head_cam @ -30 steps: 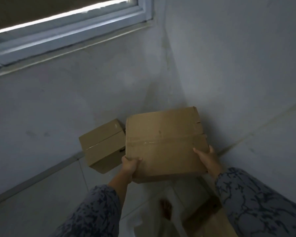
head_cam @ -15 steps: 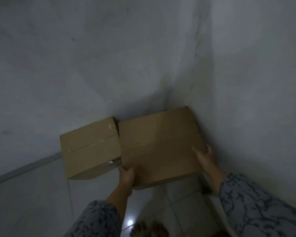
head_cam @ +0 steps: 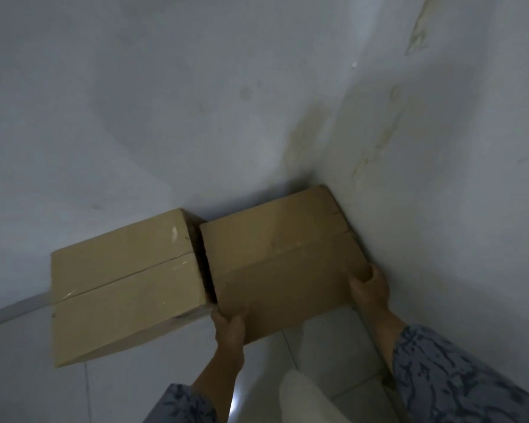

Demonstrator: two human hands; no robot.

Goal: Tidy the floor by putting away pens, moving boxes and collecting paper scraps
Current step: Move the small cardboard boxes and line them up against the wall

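Left hand (head_cam: 229, 326) and right hand (head_cam: 368, 285) grip near edge of larger box (head_cam: 283, 261), wedged in wall corner beside smaller box (head_cam: 126, 285). Risk: right fingers pinched against wall.

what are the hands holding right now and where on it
Both hold the right cardboard box in the corner: left hand at its near left corner, right hand at its near right corner.

The floor (head_cam: 153, 392) is of pale glossy tiles with thin joints, filling the lower part of the frame; on it, at centre left, sits a closed cardboard box (head_cam: 126, 288) against the wall; just right of it a second cardboard box (head_cam: 281, 257) fills the corner, with a narrow dark gap between them.
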